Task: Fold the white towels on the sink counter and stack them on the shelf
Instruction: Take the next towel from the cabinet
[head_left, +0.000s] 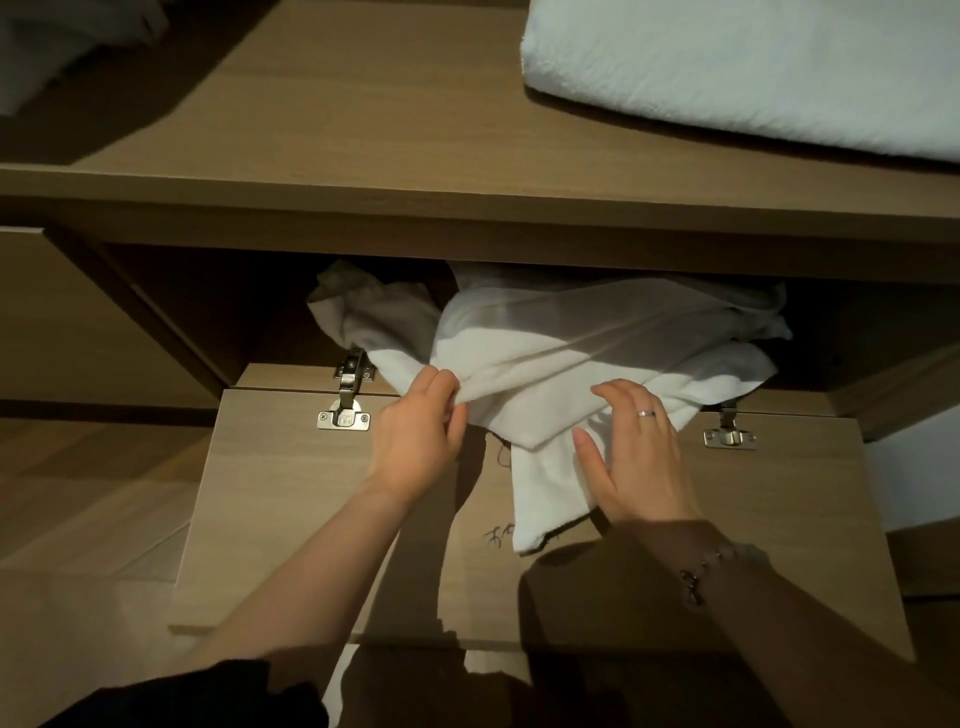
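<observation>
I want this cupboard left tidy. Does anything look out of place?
Yes. The white towels in the open compartment are bunched, not folded, and one end hangs over the dropped door. The left hand pinches a fold; the right hand rests flat on the cloth. The folded towel above lies neat.

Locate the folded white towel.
The folded white towel lies at upper right in the head view, on the wooden shelf top, above the open compartment.
</observation>
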